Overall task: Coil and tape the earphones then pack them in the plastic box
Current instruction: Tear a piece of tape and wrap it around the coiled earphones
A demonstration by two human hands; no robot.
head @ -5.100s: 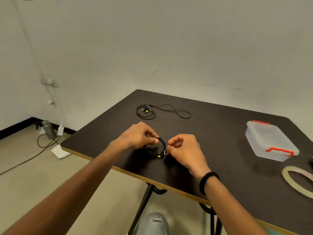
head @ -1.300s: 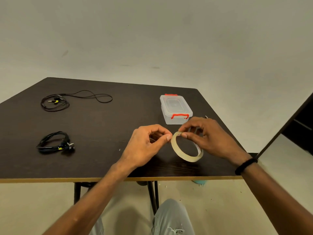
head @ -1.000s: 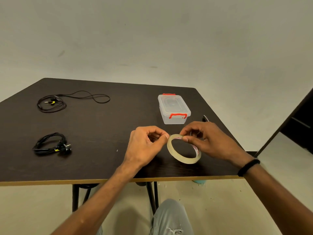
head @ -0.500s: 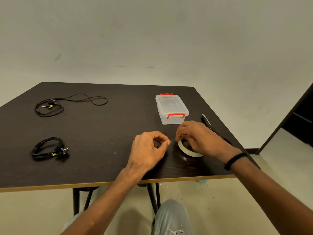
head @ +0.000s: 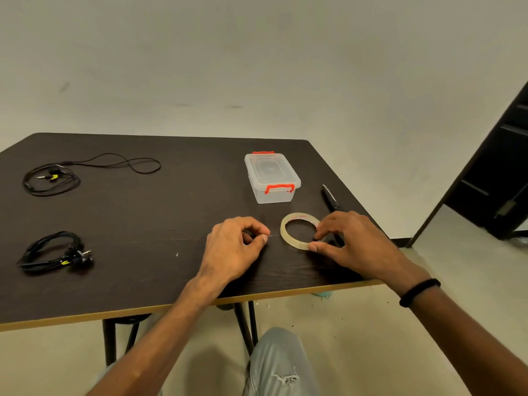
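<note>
A roll of clear tape (head: pixel 287 238) lies flat on the dark table (head: pixel 160 224) near its front right corner. My right hand (head: pixel 354 245) pinches the roll's near right rim with thumb and fingertips. My left hand (head: pixel 235 248) is just left of the roll, thumb and forefinger pinched together; a faint thin strip seems to run from that pinch to the roll. A coiled black earphone bundle (head: pixel 54 251) rests at the left. A second, loose black earphone (head: pixel 57 175) lies at the back left. The clear plastic box (head: pixel 271 177) with red clips stands behind the roll, lid on.
A black pen-like tool (head: pixel 330 197) lies to the right of the box near the table's right edge. The table's front edge (head: pixel 285 294) runs just under my wrists. A dark door or cabinet (head: pixel 497 178) stands at the far right.
The tape roll, held up between both hands a second ago, now lies flat on the table under my right fingers. My left hand has drawn slightly away to the left.
</note>
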